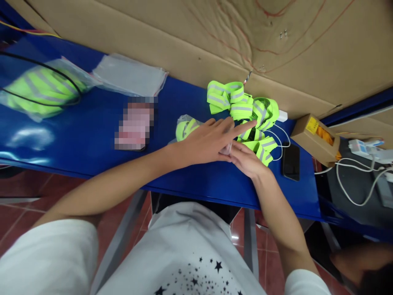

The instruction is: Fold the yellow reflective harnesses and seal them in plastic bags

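Note:
My left hand (211,139) reaches across the table, its index finger stretched out and its thumb tucked below, closed on clear plastic. My right hand (245,159) meets it from the right, its fingers partly hidden beneath the left hand, gripping the same plastic. That plastic seems to belong to a small clear bag (188,126) with a neon-yellow reflective strap inside, lying mostly behind my left hand. Just beyond both hands is a heap of neon-yellow reflective straps (241,102) with grey stripes; some loops lie close to my right hand.
On the blue table (172,176) lie a bag of neon straps (46,90), flat clear bags (130,76), a pixelated item (135,125) and a dark phone (291,162). A cardboard box (316,135) and white cables stand right. Another person's arm (362,262) shows lower right.

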`<move>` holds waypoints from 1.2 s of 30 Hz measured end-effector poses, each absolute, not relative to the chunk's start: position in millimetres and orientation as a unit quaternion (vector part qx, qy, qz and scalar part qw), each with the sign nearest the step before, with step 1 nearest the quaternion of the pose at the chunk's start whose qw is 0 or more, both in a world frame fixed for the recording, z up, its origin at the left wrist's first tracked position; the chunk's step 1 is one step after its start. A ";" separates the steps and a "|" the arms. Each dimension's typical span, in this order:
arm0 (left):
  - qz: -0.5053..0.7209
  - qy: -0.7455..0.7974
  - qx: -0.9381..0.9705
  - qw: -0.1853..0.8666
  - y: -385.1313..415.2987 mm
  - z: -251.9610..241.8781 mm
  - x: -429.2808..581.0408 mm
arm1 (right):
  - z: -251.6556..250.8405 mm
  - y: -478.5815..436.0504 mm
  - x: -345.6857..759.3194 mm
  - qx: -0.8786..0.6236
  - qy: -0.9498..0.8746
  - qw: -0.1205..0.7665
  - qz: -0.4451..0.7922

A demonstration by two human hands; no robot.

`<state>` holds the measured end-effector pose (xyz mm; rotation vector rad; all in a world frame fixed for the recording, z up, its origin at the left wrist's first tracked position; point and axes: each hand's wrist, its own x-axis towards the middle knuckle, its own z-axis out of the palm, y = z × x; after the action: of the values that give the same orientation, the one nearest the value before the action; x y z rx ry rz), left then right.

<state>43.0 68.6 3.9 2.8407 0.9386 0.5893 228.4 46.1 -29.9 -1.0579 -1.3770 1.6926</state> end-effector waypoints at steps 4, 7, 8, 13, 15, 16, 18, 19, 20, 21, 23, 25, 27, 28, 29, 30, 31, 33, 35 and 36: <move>0.253 0.264 0.903 0.224 64.8 20.3 33.9 | -16.8 40.7 231.1 -0.347 -0.542 0.354 0.679; 0.278 0.242 0.850 0.375 71.1 32.2 20.8 | -1.0 33.8 232.6 -0.290 -0.620 0.316 0.657; 0.274 0.259 0.826 0.418 75.3 33.0 16.7 | 2.8 31.7 232.7 -0.293 -0.639 0.308 0.641; 0.155 0.305 0.677 0.651 94.5 14.6 3.2 | 6.1 28.7 233.0 -0.355 -0.726 0.330 0.487; 0.180 0.306 0.615 0.705 96.0 6.8 -1.3 | 8.0 31.2 236.9 -0.363 -0.776 0.339 0.389; 0.207 0.311 0.585 0.720 95.7 4.5 -3.7 | 10.2 32.8 240.0 -0.366 -0.797 0.330 0.348; 0.254 0.318 0.530 0.744 94.1 2.1 -8.6 | 15.9 35.7 246.9 -0.375 -0.825 0.287 0.310; 0.270 0.319 0.504 0.756 93.2 1.2 -10.7 | 18.3 36.6 249.7 -0.386 -0.825 0.268 0.314; 0.285 0.319 0.478 0.767 92.4 0.0 -12.4 | 19.7 37.2 251.7 -0.401 -0.814 0.260 0.331; 0.296 0.319 0.451 0.779 91.7 -1.7 -13.7 | 19.9 37.4 252.4 -0.416 -0.793 0.263 0.359; 0.299 0.325 0.399 0.804 90.4 -6.8 -14.7 | 15.7 36.8 250.9 -0.443 -0.725 0.304 0.431; 0.292 0.346 0.368 0.812 89.0 -12.3 -14.0 | 6.6 35.7 247.9 -0.458 -0.645 0.356 0.498; 0.291 0.371 0.369 0.801 87.1 -15.6 -12.1 | -4.2 35.1 246.2 -0.478 -0.585 0.385 0.531; 0.299 0.382 0.377 0.789 86.0 -16.2 -10.8 | -9.0 35.3 246.2 -0.493 -0.565 0.388 0.536; 0.310 0.393 0.387 0.774 84.7 -16.0 -9.4 | -12.8 35.8 246.7 -0.508 -0.549 0.387 0.540; 0.321 0.403 0.395 0.760 83.5 -15.5 -7.8 | -15.5 36.6 247.2 -0.519 -0.536 0.386 0.542; 0.331 0.415 0.399 0.748 82.5 -14.7 -6.3 | -16.9 37.4 247.7 -0.525 -0.528 0.387 0.545; 0.347 0.438 0.389 0.732 80.6 -13.5 -3.6 | -16.5 38.6 247.9 -0.527 -0.522 0.395 0.542; 0.355 0.448 0.366 0.734 78.8 -13.8 -1.5 | -14.0 38.7 247.3 -0.526 -0.531 0.404 0.528; 0.358 0.447 0.355 0.739 77.7 -14.5 -0.7 | -12.7 38.2 247.0 -0.525 -0.540 0.406 0.517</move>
<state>-0.7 77.7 -14.5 0.7791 0.9801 0.7854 247.0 38.2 -12.7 -1.3243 -1.3625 1.3046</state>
